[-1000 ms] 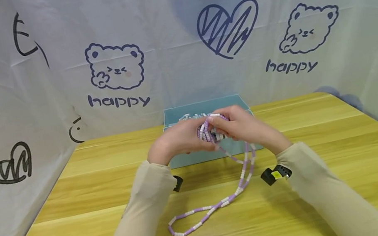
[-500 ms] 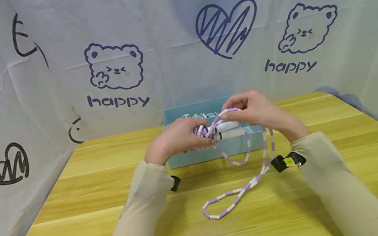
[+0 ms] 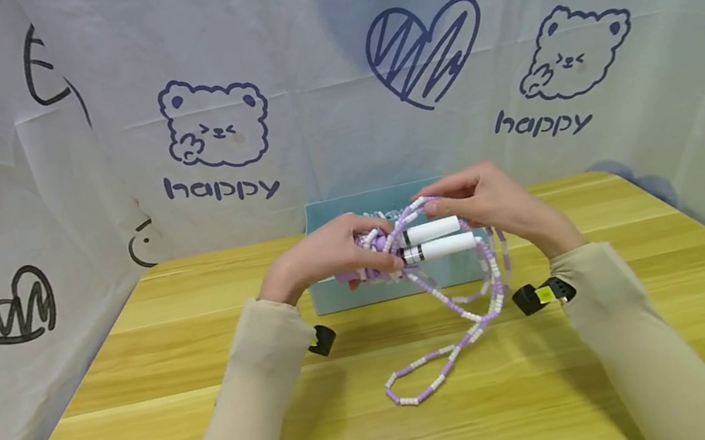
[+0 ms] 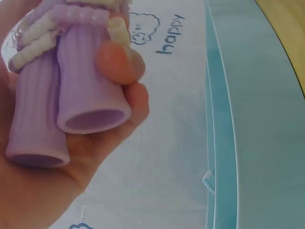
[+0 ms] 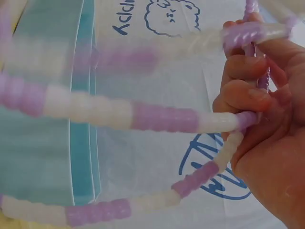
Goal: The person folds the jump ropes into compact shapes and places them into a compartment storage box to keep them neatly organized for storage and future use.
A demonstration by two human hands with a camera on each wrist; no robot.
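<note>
A beaded jump rope (image 3: 410, 401) in purple and white hangs between my hands above the table, a low loop of it towards me. My left hand (image 3: 319, 256) grips its two handles together, with several turns of beads wound around them. The white handle ends (image 3: 444, 246) point right; the ribbed purple ends (image 4: 90, 81) fill much of the left wrist view. My right hand (image 3: 494, 201) holds strands of the rope, its fingers curled around them in the right wrist view. Some of the wound part is hidden by my left hand.
Just behind my hands, a light blue box (image 3: 338, 299) stands on the wooden table (image 3: 180, 407). Pale blue and white beads (image 3: 385, 215) show inside it. A printed cloth (image 3: 336, 128) hangs behind and at both sides.
My right hand has moved right and slightly up from the left hand, drawing strands off the bundle. The white handle ends have come into view, and the hanging loop has shifted right.
</note>
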